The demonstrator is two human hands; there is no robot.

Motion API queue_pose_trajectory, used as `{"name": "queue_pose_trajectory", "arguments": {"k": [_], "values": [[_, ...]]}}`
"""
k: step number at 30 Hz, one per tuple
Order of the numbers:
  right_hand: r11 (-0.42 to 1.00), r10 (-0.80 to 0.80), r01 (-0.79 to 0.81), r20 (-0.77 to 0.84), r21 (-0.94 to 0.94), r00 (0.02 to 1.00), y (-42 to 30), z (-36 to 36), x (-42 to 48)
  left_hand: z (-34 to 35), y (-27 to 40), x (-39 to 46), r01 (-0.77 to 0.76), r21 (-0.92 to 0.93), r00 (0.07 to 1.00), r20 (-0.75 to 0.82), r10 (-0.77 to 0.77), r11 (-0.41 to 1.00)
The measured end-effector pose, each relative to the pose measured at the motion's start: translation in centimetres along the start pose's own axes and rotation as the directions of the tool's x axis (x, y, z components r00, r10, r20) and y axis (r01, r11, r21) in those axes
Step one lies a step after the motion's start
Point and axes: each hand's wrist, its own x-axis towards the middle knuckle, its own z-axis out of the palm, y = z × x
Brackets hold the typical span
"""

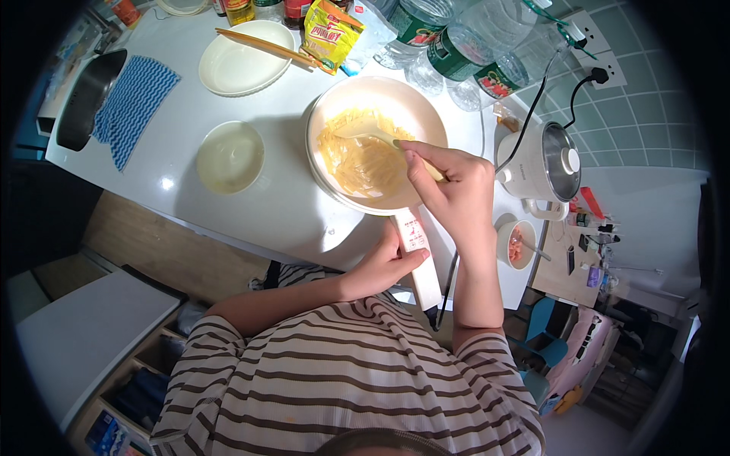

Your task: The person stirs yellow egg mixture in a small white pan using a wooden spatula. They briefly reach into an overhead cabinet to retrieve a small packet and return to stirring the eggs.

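Note:
A white electric frying pan [425, 108] stands on the white counter before me. Thin pale-yellow strips of food [365, 165], perhaps shredded potato, lie in it with some glossy liquid. My left hand [393, 259] is wrapped around the pan's handle [421, 273], its thumb on top near the printed buttons. In my right hand [456, 185] is a cream-coloured spatula [365, 130]. Its blade rests among the strips on the pan's left side, and my fingers cover part of its handle. A power cord leaves the end of the pan's handle.
Left of the pan sits a pale bowl [231, 157]. Behind it, chopsticks [265, 48] cross an oval dish [228, 77]. Large plastic bottles [462, 54] and a yellow seasoning packet [331, 34] crowd the back. At right are a lidded electric pot [527, 162] and a bowl of pinkish pieces [515, 248].

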Motion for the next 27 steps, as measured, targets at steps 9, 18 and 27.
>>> {"name": "queue_pose_trajectory", "arguments": {"k": [9,18,27], "values": [[0.996,-0.028,0.022,0.061,0.090,0.998,0.1,0.0,0.2,-0.1,0.5,-0.2,0.086,0.070,0.996,0.031,-0.089,0.994],[0.990,-0.102,0.098,0.028,0.103,0.994,0.2,0.5,0.2,-0.3,0.2,-0.2,0.070,0.059,0.996,0.051,-0.073,0.996],[0.998,-0.024,0.021,0.044,0.062,0.999,0.7,0.3,0.7,-0.2,0.7,-0.3,0.098,0.015,0.994,0.047,-0.099,0.995]]}}
